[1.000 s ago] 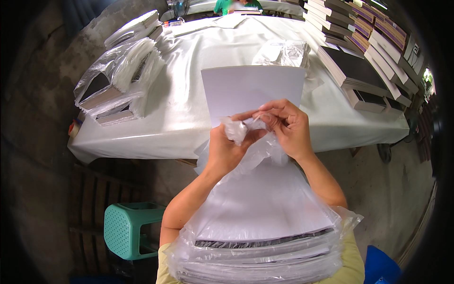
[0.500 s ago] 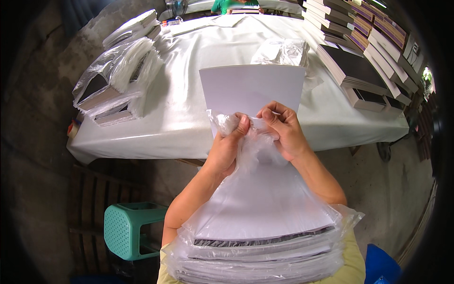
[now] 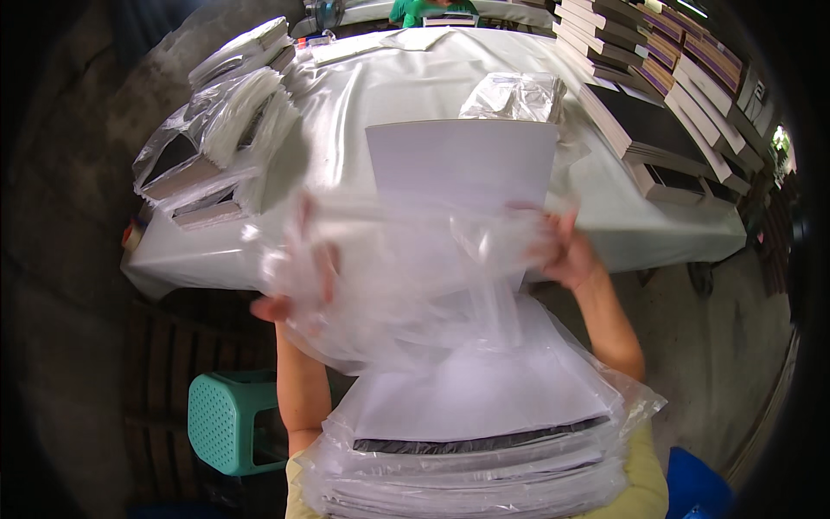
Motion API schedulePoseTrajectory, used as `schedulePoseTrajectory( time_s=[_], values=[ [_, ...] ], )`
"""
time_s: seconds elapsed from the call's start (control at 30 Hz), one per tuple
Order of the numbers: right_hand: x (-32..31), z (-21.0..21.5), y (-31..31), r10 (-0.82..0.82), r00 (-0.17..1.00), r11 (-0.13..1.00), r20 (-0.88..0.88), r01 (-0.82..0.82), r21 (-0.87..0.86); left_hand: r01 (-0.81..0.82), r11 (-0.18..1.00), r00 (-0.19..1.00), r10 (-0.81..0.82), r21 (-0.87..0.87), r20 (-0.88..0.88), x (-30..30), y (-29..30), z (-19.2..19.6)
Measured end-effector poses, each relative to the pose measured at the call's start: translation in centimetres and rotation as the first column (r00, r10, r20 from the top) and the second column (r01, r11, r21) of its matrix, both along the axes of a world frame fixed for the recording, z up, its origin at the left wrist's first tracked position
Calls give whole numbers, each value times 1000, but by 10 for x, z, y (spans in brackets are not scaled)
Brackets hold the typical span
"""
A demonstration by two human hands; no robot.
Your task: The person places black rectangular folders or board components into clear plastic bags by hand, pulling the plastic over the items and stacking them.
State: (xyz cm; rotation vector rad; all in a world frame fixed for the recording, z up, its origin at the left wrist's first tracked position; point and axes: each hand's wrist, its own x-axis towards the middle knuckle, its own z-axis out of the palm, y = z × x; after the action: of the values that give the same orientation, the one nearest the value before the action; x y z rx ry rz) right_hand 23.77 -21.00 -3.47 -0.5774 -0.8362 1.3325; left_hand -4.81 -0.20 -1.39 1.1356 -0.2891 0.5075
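Over the lap, head view: both hands spread one clear plastic bag (image 3: pixel 415 277) wide. Left hand (image 3: pixel 290 290) shows blurred through the film, fingers pinched on the bag's left edge; right hand (image 3: pixel 566 255) is closed on its right edge. Bag looks open but empty; one white sheet (image 3: pixel 462 160) behind it isn't inside yet. Approx. one bagged stack (image 3: pixel 475 441) on the lap, one crumpled bag (image 3: pixel 514 95) on the counter (image 3: pixel 389 86), one teal stool (image 3: pixel 229 419).

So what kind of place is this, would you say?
Probably a small packing or bindery workshop. Stacks of flat boxes or books line a long table under a white cover, and both hands, left and right, spread a clear plastic bag over a bagged stack.
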Motion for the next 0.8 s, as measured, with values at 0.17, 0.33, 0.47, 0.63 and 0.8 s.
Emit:
schedulePoseTrajectory(
  time_s=[0.17,0.33,0.47,0.63,0.8],
  values=[
    [-17,10,-11,-153,964,907,216,50,419,226,729,951,-22,646,-308,24,-15,20],
    [-19,10,-11,-13,956,991,294,-28,134,17,960,999,-7,-278,37,14,-8,0],
    [-8,22,-1,-233,943,915,-238,295,274,334,934,939,-317,129,-136,21,-15,-2],
    [26,54,-4,-463,832,819,-306,533,211,161,980,815,-65,118,-576,32,-40,-17],
    [-7,19,-15,-48,914,969,-403,141,205,-266,959,939,236,-93,-250,30,-17,-36]
  ],
)
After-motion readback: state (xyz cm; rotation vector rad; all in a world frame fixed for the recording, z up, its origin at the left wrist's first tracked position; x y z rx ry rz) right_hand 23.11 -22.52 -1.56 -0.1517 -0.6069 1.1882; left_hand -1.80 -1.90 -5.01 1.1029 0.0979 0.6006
